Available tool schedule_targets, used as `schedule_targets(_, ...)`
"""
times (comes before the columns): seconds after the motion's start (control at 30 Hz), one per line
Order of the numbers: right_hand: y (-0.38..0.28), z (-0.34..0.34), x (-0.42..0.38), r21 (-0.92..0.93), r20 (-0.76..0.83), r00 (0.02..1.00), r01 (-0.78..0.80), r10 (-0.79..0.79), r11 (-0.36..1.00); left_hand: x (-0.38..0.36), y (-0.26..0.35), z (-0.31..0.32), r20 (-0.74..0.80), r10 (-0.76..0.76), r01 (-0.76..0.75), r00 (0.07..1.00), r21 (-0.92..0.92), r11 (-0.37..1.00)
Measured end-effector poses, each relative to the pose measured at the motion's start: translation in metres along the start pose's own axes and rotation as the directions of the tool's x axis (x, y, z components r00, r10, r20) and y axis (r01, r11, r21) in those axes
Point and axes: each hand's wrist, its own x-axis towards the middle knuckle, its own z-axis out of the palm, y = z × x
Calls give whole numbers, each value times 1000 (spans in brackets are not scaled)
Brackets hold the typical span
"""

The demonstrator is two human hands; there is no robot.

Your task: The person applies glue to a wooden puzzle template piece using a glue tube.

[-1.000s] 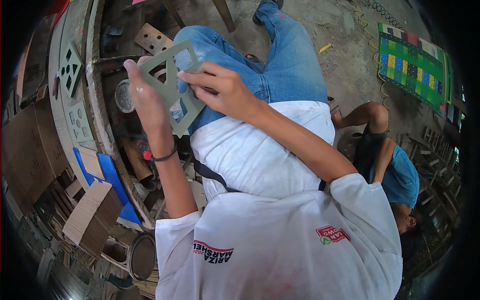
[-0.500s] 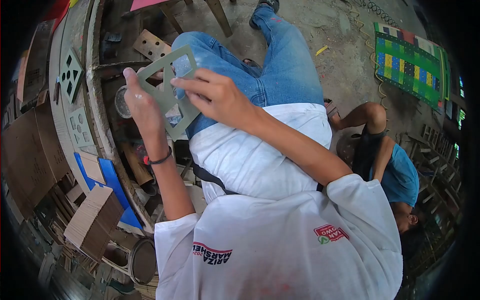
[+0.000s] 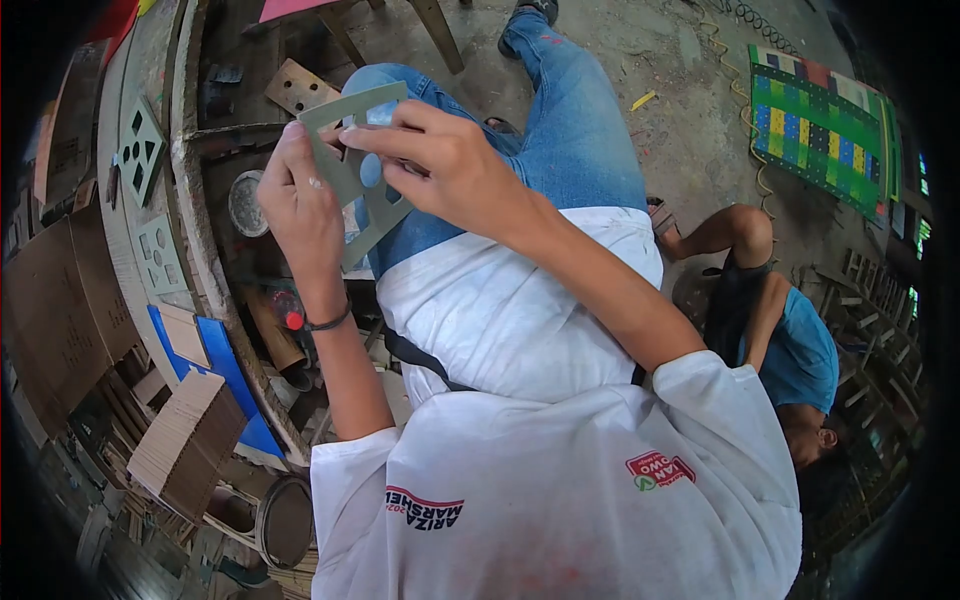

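A flat grey-green panel (image 3: pixel 368 99) with cut-out shapes, one of them round, is held tilted above my lap. My left hand (image 3: pixel 303 205) grips its left edge, thumb along the rim. My right hand (image 3: pixel 445 165) is over the panel's face, its fingers closed together at a cut-out near the upper part. Whatever small thing those fingertips may pinch is hidden. Two similar panels lie on the bench at the left: one with dark openings (image 3: pixel 142 150) and a paler one (image 3: pixel 158 256).
A wooden piece with round holes (image 3: pixel 303 88) and a round tin (image 3: pixel 247 203) are beyond my left hand. Cardboard (image 3: pixel 180 440) and a blue board (image 3: pixel 228 375) lie lower left. Another person (image 3: pixel 800 340) crouches at right, near a green patterned panel (image 3: pixel 820 130).
The panel has turned and tilted in my left hand, whose fingers have curled in more. My right hand has shifted slightly up and right, its fingertips now at an upper cut-out.
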Motion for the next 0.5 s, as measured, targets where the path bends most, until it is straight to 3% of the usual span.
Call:
schedule_targets(0.23, 10, 3, -3, -14, 44, 992, 115, -115, 993, 0, -5, -2, 31, 39, -39, 999, -4, 999)
schedule_targets(0.3, 16, 3, 3, -37, -11, 998, 60, -60, 998, 5, -7, -2, 34, 85, -87, 996, 60, 994)
schedule_targets(0.43, 9, 7, 0, -6, 10, 998, 66, -66, 998, 6, -4, -4, 71, 75, -79, 995, 46, 996)
schedule_targets(0.5, 21, 3, 6, -46, -62, 992, 110, -113, 993, 4, -3, -4, 60, 104, -110, 993, 111, 988)
